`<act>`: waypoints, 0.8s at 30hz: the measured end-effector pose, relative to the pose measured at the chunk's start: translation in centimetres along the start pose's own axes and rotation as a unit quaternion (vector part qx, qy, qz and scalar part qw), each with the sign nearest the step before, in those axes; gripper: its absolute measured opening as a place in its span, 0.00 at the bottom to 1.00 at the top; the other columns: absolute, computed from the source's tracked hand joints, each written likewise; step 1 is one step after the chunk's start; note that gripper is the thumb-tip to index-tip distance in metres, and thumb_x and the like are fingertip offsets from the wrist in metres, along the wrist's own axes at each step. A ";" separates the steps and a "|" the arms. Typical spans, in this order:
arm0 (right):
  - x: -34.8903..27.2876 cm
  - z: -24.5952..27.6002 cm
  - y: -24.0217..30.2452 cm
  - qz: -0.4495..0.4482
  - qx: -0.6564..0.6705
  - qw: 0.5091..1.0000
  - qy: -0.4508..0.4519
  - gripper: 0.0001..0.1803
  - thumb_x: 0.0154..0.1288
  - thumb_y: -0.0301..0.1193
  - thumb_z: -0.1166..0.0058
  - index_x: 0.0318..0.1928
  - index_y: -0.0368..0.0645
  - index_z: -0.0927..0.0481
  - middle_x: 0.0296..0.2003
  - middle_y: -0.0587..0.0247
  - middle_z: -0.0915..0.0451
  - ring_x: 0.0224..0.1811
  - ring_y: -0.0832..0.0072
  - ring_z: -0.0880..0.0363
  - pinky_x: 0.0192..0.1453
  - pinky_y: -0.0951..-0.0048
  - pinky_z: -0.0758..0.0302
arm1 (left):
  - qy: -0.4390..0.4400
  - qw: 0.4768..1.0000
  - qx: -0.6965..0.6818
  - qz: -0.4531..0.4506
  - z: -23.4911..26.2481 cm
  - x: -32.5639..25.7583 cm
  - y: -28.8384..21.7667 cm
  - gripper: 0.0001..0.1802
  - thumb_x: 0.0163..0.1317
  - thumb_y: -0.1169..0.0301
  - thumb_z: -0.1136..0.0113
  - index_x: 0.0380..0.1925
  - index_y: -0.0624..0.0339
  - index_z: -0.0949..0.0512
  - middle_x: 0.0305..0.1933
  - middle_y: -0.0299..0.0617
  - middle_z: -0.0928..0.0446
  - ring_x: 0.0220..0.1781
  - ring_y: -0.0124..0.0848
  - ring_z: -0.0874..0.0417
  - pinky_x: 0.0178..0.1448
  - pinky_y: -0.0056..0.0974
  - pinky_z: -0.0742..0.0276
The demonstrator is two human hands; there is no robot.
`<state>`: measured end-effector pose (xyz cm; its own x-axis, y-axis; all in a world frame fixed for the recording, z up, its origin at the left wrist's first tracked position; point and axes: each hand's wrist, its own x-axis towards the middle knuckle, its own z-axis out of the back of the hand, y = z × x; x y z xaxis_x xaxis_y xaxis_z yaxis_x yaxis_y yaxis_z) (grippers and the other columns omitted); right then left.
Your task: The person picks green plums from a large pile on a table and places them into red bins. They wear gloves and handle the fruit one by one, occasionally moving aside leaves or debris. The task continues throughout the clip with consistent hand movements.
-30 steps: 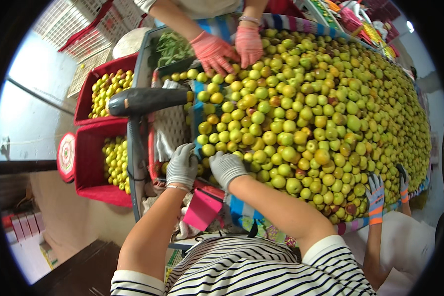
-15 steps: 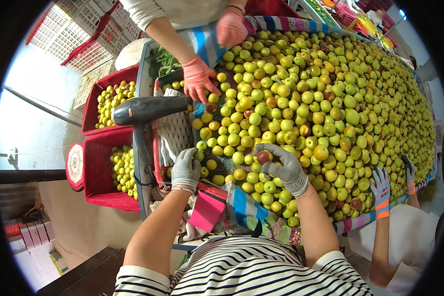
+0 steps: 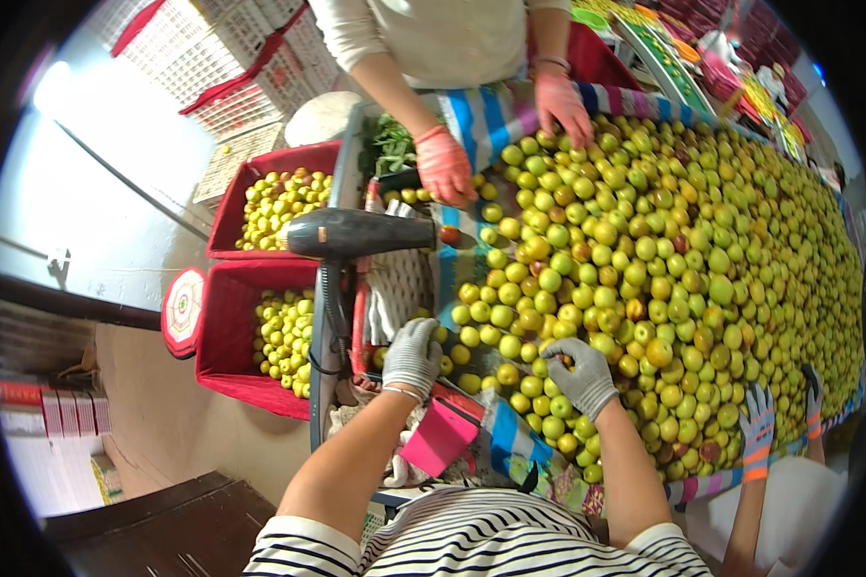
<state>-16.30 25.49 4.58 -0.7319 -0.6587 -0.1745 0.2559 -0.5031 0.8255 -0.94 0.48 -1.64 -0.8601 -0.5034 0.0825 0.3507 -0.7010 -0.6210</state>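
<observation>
Round yellow-green fruits (image 3: pixel 645 288), some blushed red-brown, cover the cloth-lined table. At the near left end of the pile, my left hand (image 3: pixel 413 356) in a grey glove lies palm down with its fingers stretched out. Loose fruits lie beside it. My right hand (image 3: pixel 584 377), also grey-gloved, is closed over the near side of the pile. Its fingers curl round a dark fruit (image 3: pixel 566 362) that is mostly hidden. A red fruit (image 3: pixel 449 235) lies alone on the striped cloth (image 3: pixel 457 279) near the hair dryer's nozzle.
A black hair dryer (image 3: pixel 356 234) juts over the left table edge. Two red-lined crates (image 3: pixel 223 337) of fruit stand beyond. A pink box (image 3: pixel 440 438) sits near me. Across the table are a co-worker's pink-gloved hands (image 3: pixel 445 165); another person's grey-and-orange glove (image 3: pixel 757 428) is at right.
The view has shifted, so most things appear further right and lower. My right hand's fingers have closed in. The co-worker's hands have moved, and a red fruit now lies by the nozzle.
</observation>
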 end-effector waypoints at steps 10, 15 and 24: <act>7.2 0.2 9.0 -0.230 0.323 0.894 0.211 0.23 0.63 0.38 0.43 0.54 0.36 0.23 0.44 0.55 0.18 0.50 0.66 0.20 0.55 0.67 0.23 | -0.012 1.000 -0.009 0.013 0.5 -0.6 0.0 0.19 0.54 0.74 0.43 0.48 0.56 0.24 0.51 0.49 0.24 0.55 0.50 0.24 0.60 0.46 0.26; 14.6 -5.5 18.8 -0.016 0.599 0.764 0.239 0.32 0.65 0.32 0.42 0.66 0.35 0.37 0.57 0.56 0.24 0.61 0.68 0.28 0.60 0.68 0.26 | -0.026 1.000 -0.002 -0.008 -0.4 -0.2 0.8 0.18 0.53 0.72 0.42 0.47 0.56 0.24 0.51 0.49 0.24 0.53 0.50 0.23 0.59 0.47 0.26; 4.7 -7.3 4.3 0.257 -0.412 0.854 0.190 0.38 0.62 0.45 0.47 0.70 0.47 0.39 0.71 0.51 0.44 0.73 0.56 0.46 0.76 0.51 0.52 | -0.013 1.000 0.006 -0.025 -0.7 0.0 0.7 0.19 0.54 0.74 0.43 0.49 0.58 0.22 0.57 0.52 0.24 0.58 0.51 0.24 0.63 0.46 0.28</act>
<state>-14.05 16.09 3.40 -0.1720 -0.9660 -0.1929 0.9530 -0.2128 0.2158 -0.90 0.33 -2.60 -0.8670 -0.4800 0.1341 0.3114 -0.7317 -0.6063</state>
